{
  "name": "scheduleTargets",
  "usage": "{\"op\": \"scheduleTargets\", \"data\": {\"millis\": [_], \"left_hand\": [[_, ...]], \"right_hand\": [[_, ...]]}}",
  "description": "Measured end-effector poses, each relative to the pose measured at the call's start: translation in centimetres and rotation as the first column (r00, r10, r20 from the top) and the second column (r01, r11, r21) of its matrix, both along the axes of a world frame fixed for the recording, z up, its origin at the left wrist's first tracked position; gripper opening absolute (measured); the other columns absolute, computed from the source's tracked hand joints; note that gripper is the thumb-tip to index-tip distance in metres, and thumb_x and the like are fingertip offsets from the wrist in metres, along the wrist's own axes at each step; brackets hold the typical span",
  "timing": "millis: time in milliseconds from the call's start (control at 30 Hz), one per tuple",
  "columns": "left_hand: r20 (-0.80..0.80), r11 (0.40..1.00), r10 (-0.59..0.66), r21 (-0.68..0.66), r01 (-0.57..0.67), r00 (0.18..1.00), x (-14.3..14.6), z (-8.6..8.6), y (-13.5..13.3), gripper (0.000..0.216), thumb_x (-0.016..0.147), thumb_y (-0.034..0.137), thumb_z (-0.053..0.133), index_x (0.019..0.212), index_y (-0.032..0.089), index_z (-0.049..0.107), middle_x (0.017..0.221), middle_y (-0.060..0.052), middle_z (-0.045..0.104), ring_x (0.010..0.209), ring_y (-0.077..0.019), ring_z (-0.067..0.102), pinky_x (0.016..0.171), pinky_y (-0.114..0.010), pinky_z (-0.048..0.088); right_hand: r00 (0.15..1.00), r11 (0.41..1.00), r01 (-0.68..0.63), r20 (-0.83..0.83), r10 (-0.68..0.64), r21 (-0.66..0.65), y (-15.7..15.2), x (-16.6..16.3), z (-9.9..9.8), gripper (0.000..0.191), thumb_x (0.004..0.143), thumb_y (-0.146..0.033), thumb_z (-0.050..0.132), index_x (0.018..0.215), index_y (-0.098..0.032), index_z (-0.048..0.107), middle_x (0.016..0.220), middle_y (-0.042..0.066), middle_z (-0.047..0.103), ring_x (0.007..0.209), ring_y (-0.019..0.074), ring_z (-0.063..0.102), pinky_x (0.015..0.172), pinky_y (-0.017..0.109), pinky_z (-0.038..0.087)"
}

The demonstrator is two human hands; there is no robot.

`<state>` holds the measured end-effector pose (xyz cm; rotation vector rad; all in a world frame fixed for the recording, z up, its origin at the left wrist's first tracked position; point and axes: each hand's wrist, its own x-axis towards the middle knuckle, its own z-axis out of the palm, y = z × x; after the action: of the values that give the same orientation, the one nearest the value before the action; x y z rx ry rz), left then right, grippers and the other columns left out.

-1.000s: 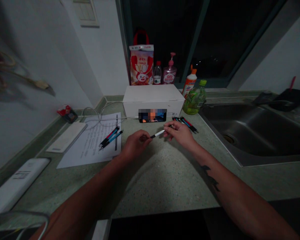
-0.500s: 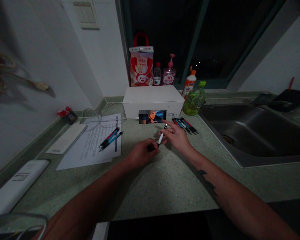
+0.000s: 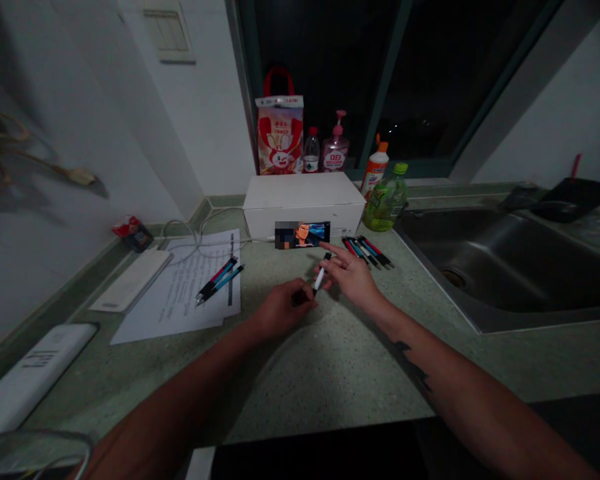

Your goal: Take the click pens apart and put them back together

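Note:
Between my two hands, above the countertop, a white pen with black ends (image 3: 320, 277) is held at a slant. My left hand (image 3: 289, 303) pinches its lower black end. My right hand (image 3: 349, 272) grips the pen's upper part between thumb and fingers, its index finger stretched out toward the phone. Behind the hands, the phone (image 3: 313, 235) leans against a white box (image 3: 303, 193) and shows a cartoon figure. Several pens (image 3: 367, 252) lie side by side right of the phone. More pens (image 3: 219, 281) rest on printed paper sheets (image 3: 180, 293) to the left.
A steel sink (image 3: 510, 260) is set in the counter at right. Behind the box stand a red bag (image 3: 280, 137), a pump bottle (image 3: 335, 150) and a green bottle (image 3: 386, 200). At left lie a white flat box (image 3: 130, 280), a white power strip (image 3: 37, 373) and cables.
The view has shifted slightly. Both hands keep their hold on the pen, and the black upper end now shows more plainly above the right fingers.

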<state>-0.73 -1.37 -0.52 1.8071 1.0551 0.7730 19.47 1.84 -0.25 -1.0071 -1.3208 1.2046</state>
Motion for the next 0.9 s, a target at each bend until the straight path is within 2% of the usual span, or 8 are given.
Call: {"op": "scheduleTargets", "data": {"millis": [133,300,400,433,500,600,700,900], "left_hand": [[-0.017,1.0,0.012,0.02,-0.012,1.0,-0.1,0.0,0.1,0.009,0.084,0.023,0.072,0.083,0.019,0.064,0.077,0.001,0.068,0.072,-0.0159,0.061,0.07,-0.028,0.049],[-0.027,0.995,0.054,0.082,-0.052,0.998,-0.2,-0.1,0.4,0.006,0.085,0.023,0.071,0.086,0.02,0.066,0.083,-0.001,0.073,0.076,-0.0174,0.065,0.075,-0.031,0.052],[-0.025,0.987,0.083,0.137,-0.078,0.996,-0.3,0.0,0.5,0.011,0.084,0.022,0.073,0.095,0.021,0.07,0.089,-0.002,0.074,0.079,-0.0182,0.067,0.078,-0.033,0.054],[-0.022,0.984,0.097,0.155,-0.093,0.995,-0.4,0.0,0.6,0.014,0.085,0.022,0.072,0.098,0.021,0.071,0.093,-0.003,0.075,0.08,-0.018,0.067,0.079,-0.033,0.054],[-0.016,0.975,0.128,0.184,-0.123,0.992,-0.6,0.0,0.8,0.016,0.087,0.021,0.07,0.102,0.021,0.071,0.097,-0.004,0.075,0.08,-0.0171,0.067,0.08,-0.033,0.055],[-0.021,0.959,0.178,0.227,-0.168,0.984,-1.2,0.1,1.2,0.015,0.088,0.02,0.069,0.103,0.02,0.071,0.098,-0.004,0.076,0.079,-0.0163,0.066,0.079,-0.033,0.055],[-0.04,0.947,0.223,0.247,-0.206,0.974,-1.7,0.1,1.6,0.015,0.088,0.021,0.069,0.103,0.021,0.072,0.097,-0.004,0.076,0.079,-0.0164,0.066,0.079,-0.033,0.056],[-0.091,0.934,0.256,0.282,-0.221,0.963,-2.1,0.0,2.2,0.019,0.088,0.025,0.067,0.106,0.022,0.072,0.092,-0.003,0.074,0.079,-0.0171,0.066,0.08,-0.034,0.056]], "right_hand": [[1.0,1.0,-0.017,-0.001,0.017,-0.005,-0.2,-0.2,-0.1,0.082,0.08,-0.051,0.082,0.152,-0.024,0.053,0.081,0.001,0.076,0.069,0.0195,0.072,0.054,0.028,0.058],[0.974,0.983,-0.173,0.136,0.18,-0.064,-0.4,-0.7,-0.8,0.051,0.082,-0.051,0.079,0.123,-0.022,0.07,0.083,0.003,0.074,0.071,0.0184,0.07,0.063,0.03,0.058],[0.942,0.997,-0.046,0.336,0.025,0.056,0.3,0.4,-0.4,0.039,0.095,-0.05,0.064,0.118,-0.019,0.072,0.088,0.006,0.075,0.078,0.0212,0.071,0.072,0.033,0.057],[0.886,0.988,0.05,0.45,-0.11,0.143,0.6,1.2,0.0,0.035,0.099,-0.046,0.058,0.116,-0.018,0.073,0.092,0.008,0.076,0.084,0.0227,0.071,0.078,0.034,0.056],[0.64,0.924,0.217,0.669,-0.378,0.315,1.4,3.5,0.8,0.032,0.102,-0.034,0.051,0.117,-0.017,0.074,0.107,0.013,0.076,0.1,0.0268,0.07,0.089,0.036,0.053],[0.251,0.856,0.356,0.844,-0.474,0.375,2.4,7.4,1.7,0.037,0.105,-0.025,0.044,0.126,-0.013,0.073,0.121,0.019,0.073,0.108,0.0285,0.069,0.091,0.034,0.049],[0.11,0.817,0.455,0.888,-0.447,0.355,3.2,10.5,1.4,0.04,0.104,-0.018,0.043,0.127,-0.005,0.073,0.119,0.025,0.072,0.105,0.0297,0.069,0.088,0.034,0.046],[0.08,0.845,0.433,0.92,-0.384,0.315,4.2,12.0,-0.6,0.043,0.103,-0.013,0.043,0.133,-0.006,0.073,0.119,0.026,0.073,0.109,0.0288,0.07,0.091,0.033,0.046]]}}
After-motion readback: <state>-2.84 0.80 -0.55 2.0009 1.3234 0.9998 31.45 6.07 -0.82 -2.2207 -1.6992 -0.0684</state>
